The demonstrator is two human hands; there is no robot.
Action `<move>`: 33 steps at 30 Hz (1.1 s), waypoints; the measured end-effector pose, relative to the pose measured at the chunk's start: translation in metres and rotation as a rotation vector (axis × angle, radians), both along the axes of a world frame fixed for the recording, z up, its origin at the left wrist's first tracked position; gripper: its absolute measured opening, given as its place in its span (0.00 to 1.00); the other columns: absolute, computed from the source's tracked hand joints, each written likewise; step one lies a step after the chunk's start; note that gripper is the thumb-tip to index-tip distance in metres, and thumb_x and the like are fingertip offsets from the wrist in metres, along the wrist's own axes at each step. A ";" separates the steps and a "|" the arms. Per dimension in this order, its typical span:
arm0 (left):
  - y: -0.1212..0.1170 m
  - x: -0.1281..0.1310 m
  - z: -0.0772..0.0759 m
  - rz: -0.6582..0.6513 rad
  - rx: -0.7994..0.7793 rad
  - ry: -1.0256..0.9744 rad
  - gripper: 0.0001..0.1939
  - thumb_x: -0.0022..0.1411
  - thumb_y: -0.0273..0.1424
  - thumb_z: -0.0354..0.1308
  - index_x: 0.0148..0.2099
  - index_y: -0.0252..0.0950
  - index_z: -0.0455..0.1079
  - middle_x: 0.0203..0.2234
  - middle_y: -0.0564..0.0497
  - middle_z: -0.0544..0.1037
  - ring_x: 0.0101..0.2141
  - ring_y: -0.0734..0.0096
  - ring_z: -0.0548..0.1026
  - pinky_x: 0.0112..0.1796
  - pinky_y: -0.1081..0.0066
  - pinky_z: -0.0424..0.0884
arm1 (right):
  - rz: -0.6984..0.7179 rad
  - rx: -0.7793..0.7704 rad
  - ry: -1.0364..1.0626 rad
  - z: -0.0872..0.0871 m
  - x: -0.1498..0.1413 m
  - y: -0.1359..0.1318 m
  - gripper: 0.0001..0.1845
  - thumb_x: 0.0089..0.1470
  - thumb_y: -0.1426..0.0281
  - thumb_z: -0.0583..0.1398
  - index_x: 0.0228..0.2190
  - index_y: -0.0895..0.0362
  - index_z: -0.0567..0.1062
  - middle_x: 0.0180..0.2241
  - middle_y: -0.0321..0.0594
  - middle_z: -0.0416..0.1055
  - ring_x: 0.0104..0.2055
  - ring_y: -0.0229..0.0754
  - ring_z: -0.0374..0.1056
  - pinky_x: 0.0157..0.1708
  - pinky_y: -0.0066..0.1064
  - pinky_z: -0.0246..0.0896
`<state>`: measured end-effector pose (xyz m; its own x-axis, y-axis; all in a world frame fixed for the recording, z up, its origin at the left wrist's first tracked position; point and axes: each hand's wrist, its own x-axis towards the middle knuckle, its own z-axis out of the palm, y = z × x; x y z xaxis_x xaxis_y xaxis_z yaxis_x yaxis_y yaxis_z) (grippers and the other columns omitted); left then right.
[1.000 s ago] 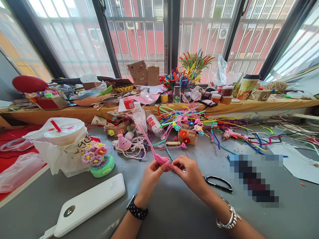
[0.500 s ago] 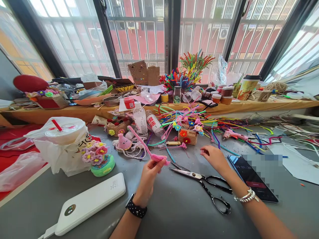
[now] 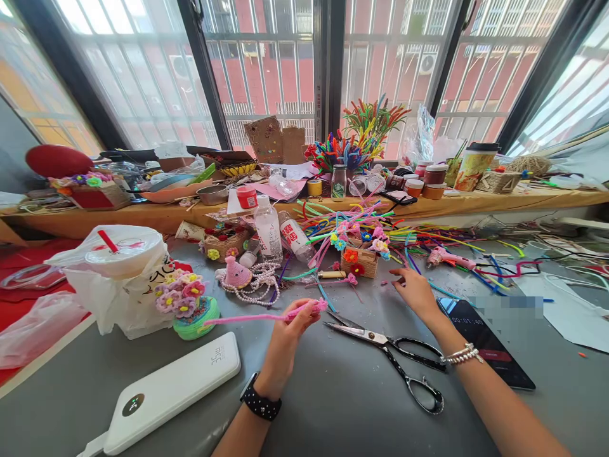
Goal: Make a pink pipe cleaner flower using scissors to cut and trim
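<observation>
My left hand (image 3: 295, 324) is closed on a pink pipe cleaner (image 3: 257, 317). Its straight stem points left across the palm, and its bunched, fuzzy end shows past my fingertips. My right hand (image 3: 413, 289) is raised over the table with thumb and fingers apart, holding nothing that I can see. A small dark pink piece (image 3: 384, 284) lies just left of its fingertips. Between my forearms rest the large black-handled scissors (image 3: 378, 337), blades slightly parted and pointing left. A twine-wrapped box (image 3: 365, 264) with fuzzy flowers stands beyond my right hand.
A white power bank (image 3: 176, 390) lies at left, near a flower pot craft (image 3: 193, 317) and a bagged drink cup (image 3: 126, 254). A phone (image 3: 490, 349) lies right of my right wrist. Loose pipe cleaners, plastic bottles (image 3: 268, 228) and a pink glue gun (image 3: 450, 258) fill the back.
The pink pipe cleaner has swung from slanting upward to nearly level, its stem pointing left. My right hand has shifted slightly right and up, its fingers spreading; a small dark pink piece now shows beside it.
</observation>
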<state>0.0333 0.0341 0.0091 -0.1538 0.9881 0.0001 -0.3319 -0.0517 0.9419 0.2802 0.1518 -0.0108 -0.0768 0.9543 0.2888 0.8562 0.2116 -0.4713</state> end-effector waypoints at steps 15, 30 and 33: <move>-0.001 0.004 0.005 -0.019 -0.123 0.015 0.11 0.43 0.33 0.63 0.29 0.32 0.70 0.22 0.53 0.75 0.24 0.74 0.73 0.28 0.75 0.70 | 0.622 -0.521 1.041 0.023 -0.104 -0.081 0.14 0.43 0.62 0.60 0.29 0.60 0.72 0.24 0.36 0.68 0.26 0.35 0.64 0.28 0.28 0.61; -0.002 0.005 0.002 0.004 -0.096 0.025 0.09 0.43 0.31 0.63 0.28 0.30 0.71 0.22 0.52 0.76 0.26 0.74 0.74 0.32 0.75 0.71 | 0.461 -0.309 1.010 0.019 -0.106 -0.087 0.13 0.43 0.61 0.60 0.26 0.59 0.74 0.24 0.38 0.70 0.25 0.37 0.65 0.27 0.28 0.62; -0.002 0.004 0.001 0.015 -0.084 0.007 0.08 0.44 0.30 0.63 0.29 0.30 0.70 0.23 0.52 0.76 0.26 0.75 0.74 0.32 0.75 0.71 | 0.471 -0.324 0.985 0.018 -0.105 -0.086 0.13 0.42 0.62 0.61 0.29 0.59 0.74 0.26 0.39 0.72 0.28 0.38 0.66 0.29 0.28 0.62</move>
<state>0.0377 0.0321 0.0103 -0.1690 0.9822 -0.0817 -0.3254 0.0227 0.9453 0.1749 0.0653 0.0076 -0.3234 0.9313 0.1675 -0.0492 0.1602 -0.9858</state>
